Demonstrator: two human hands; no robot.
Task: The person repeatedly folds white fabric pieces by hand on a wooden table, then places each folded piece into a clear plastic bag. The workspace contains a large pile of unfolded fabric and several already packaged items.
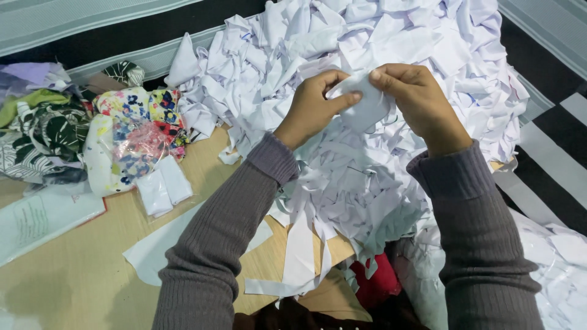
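Note:
My left hand (313,109) and my right hand (418,105) are raised over a big heap of white fabric scraps (342,43). Both pinch one small white fabric piece (365,105) between thumb and fingers, the left at its left edge, the right at its top right corner. Grey ribbed sleeves cover both forearms. Long white strips (299,244) trail from the heap toward me over the wooden board (79,269).
A clear bag of floral fabric (131,137) and folded white pieces (164,188) lie to the left. Green patterned cloth (43,131) sits at the far left, a printed sheet (43,217) below it. A red cloth (379,284) is near me. A striped mat (544,153) lies at right.

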